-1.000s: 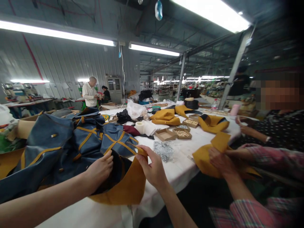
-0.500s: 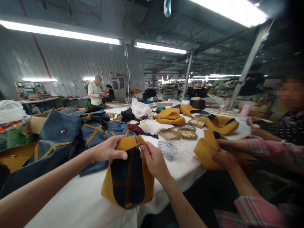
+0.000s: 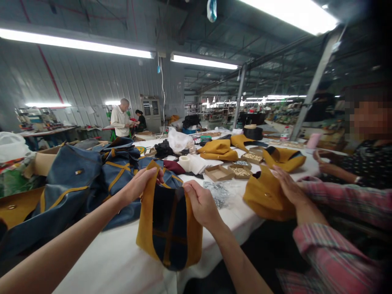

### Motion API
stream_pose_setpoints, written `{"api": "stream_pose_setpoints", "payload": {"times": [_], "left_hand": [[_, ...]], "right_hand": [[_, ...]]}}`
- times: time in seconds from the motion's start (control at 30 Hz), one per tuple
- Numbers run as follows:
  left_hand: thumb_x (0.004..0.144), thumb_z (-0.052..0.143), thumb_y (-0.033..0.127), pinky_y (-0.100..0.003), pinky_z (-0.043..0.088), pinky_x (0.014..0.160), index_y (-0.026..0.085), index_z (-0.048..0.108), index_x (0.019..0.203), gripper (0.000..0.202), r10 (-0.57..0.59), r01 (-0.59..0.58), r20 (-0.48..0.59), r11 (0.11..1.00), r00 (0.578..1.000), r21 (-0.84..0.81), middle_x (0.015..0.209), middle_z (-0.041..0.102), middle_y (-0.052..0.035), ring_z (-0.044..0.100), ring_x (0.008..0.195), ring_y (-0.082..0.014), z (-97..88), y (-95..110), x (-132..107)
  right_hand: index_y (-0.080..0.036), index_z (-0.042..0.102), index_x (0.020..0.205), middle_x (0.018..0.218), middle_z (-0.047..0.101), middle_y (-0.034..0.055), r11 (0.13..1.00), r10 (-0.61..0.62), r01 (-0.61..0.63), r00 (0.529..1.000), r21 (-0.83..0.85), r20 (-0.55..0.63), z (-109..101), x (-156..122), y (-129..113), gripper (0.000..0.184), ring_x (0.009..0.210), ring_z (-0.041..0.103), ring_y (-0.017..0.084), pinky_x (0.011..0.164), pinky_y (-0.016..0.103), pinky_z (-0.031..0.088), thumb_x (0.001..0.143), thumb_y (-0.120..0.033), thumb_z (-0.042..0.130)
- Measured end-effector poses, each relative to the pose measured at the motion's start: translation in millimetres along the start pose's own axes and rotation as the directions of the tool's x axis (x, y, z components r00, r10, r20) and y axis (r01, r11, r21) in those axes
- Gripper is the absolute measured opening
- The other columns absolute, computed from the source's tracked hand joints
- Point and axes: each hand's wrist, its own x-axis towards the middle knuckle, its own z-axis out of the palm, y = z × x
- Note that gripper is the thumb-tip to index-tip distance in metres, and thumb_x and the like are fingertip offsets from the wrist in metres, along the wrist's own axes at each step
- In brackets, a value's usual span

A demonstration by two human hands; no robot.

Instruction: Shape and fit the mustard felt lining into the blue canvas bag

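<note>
Between my two hands hangs a mustard-yellow and dark blue bag piece (image 3: pixel 170 232), its dark panel crossed by a brown strip pattern. My left hand (image 3: pixel 142 183) is closed on its upper left edge, the fingertips partly hidden behind the yellow material. Thumb on top, my right hand (image 3: pixel 200 204) pinches the upper right edge. The lower end of the piece hangs over the front edge of the white-covered table (image 3: pixel 101 253). Left of my hands lie blue bags with yellow straps (image 3: pixel 118 173).
At right, a co-worker's hand (image 3: pixel 289 188) rests on another yellow bag piece (image 3: pixel 266 196). Cardboard trays of small metal parts (image 3: pixel 241 171), a clear bag of metal bits (image 3: pixel 217 194) and a white roll (image 3: pixel 184 163) stand beyond my hands. More yellow pieces (image 3: pixel 219 150) lie farther back.
My left hand has shifted its hold along the top edge, and the yellow side now stands up straighter. The co-worker's yellow piece has turned, with a hand now laid on top.
</note>
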Motion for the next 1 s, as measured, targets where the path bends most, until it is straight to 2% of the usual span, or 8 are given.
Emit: {"api": "stream_pose_setpoints", "payload": {"times": [0.2, 0.37, 0.5, 0.63, 0.73, 0.8, 0.9, 1.0], "left_hand": [[0.101, 0.076, 0.069, -0.026, 0.036, 0.059, 0.016, 0.068, 0.095, 0.054, -0.026, 0.019, 0.154, 0.999, 0.988, 0.043, 0.078, 0.064, 0.0006, 0.052, 0.067, -0.0140, 16.7, -0.5, 3.8], [0.108, 0.067, 0.066, -0.029, 0.046, 0.074, 0.016, 0.073, 0.105, 0.051, 0.068, -0.088, 0.207, 0.992, 0.976, 0.088, 0.092, 0.069, -0.0018, 0.058, 0.082, -0.0170, 29.0, 12.1, -2.1], [0.072, 0.107, 0.053, -0.032, 0.053, 0.085, 0.019, 0.075, 0.118, 0.065, 0.039, -0.079, 0.258, 0.986, 0.965, 0.146, 0.105, 0.077, -0.0018, 0.066, 0.094, -0.0228, 37.4, 25.5, -6.2], [0.104, 0.077, 0.051, -0.036, 0.052, 0.097, 0.022, 0.072, 0.124, 0.035, 0.085, -0.131, 0.185, 0.960, 0.979, 0.248, 0.114, 0.078, -0.0034, 0.069, 0.104, -0.0247, 36.3, 23.5, -6.1], [0.113, 0.056, 0.045, -0.039, 0.049, 0.108, 0.024, 0.065, 0.144, 0.038, 0.093, -0.129, 0.148, 0.958, 0.985, 0.257, 0.128, 0.075, -0.0069, 0.068, 0.118, -0.0278, 29.4, 16.3, -5.6], [0.114, 0.048, 0.046, -0.038, 0.052, 0.098, 0.024, 0.058, 0.154, 0.046, 0.016, -0.063, 0.183, 0.966, 0.983, 0.252, 0.114, 0.074, -0.0054, 0.068, 0.106, -0.0273, 26.0, 13.5, -5.6], [0.113, 0.047, 0.052, -0.036, 0.054, 0.088, 0.024, 0.062, 0.143, 0.044, -0.056, -0.020, 0.220, 0.944, 0.974, 0.329, 0.100, 0.073, -0.0024, 0.069, 0.096, -0.0274, 25.7, 12.8, -4.3], [0.109, 0.050, 0.058, -0.036, 0.056, 0.094, 0.024, 0.070, 0.115, 0.040, 0.001, -0.103, 0.216, 0.880, 0.976, 0.463, 0.108, 0.077, -0.0049, 0.072, 0.099, -0.0290, 28.3, 10.3, -1.4]], "right_hand": [[-0.023, 0.064, 0.153, 0.089, 0.082, 0.0002, 0.939, 0.033, -0.061, 0.996, 0.339, 0.088, 0.5, 1.9, -2.8, 0.044, 0.080, 0.077, 0.020, 0.088, 0.035, 0.060, 0.120, -0.049, 0.053], [-0.021, 0.067, 0.149, 0.103, 0.087, 0.0058, 0.948, 0.048, -0.083, 0.992, 0.308, 0.120, -1.5, 3.5, -6.6, 0.043, 0.090, 0.080, 0.023, 0.095, 0.040, 0.062, 0.118, -0.048, 0.054], [-0.025, 0.068, 0.153, 0.114, 0.087, 0.0054, 0.971, 0.050, -0.070, 0.995, 0.230, 0.088, 0.4, 2.8, -5.5, 0.042, 0.113, 0.079, 0.026, 0.108, 0.042, 0.057, 0.116, -0.044, 0.061], [-0.024, 0.079, 0.125, 0.103, 0.084, 0.0028, 0.952, 0.058, -0.071, 0.997, 0.298, 0.053, -1.8, 1.1, -5.7, 0.029, 0.087, 0.076, 0.020, 0.087, 0.034, 0.059, 0.117, -0.044, 0.059], [-0.025, 0.082, 0.125, 0.115, 0.081, 0.0043, 0.938, -0.019, 0.004, 0.999, 0.346, 0.041, -5.8, -0.3, -7.6, 0.026, 0.083, 0.076, 0.017, 0.086, 0.033, 0.060, 0.114, -0.040, 0.064], [-0.027, 0.085, 0.127, 0.114, 0.081, 0.0043, 0.941, -0.031, 0.022, 0.999, 0.337, 0.023, -7.1, -1.0, -9.5, 0.025, 0.091, 0.078, 0.019, 0.093, 0.034, 0.061, 0.112, -0.037, 0.068], [-0.026, 0.084, 0.133, 0.103, 0.085, 0.0033, 0.919, 0.026, -0.030, 1.000, 0.393, 0.017, -6.5, -0.9, -10.5, 0.029, 0.101, 0.080, 0.023, 0.104, 0.038, 0.061, 0.109, -0.037, 0.071], [-0.024, 0.080, 0.136, 0.101, 0.085, 0.0021, 0.849, 0.075, -0.099, 0.995, 0.519, 0.066, -5.8, -0.5, -8.2, 0.034, 0.088, 0.078, 0.020, 0.092, 0.035, 0.063, 0.108, -0.042, 0.073]]}}
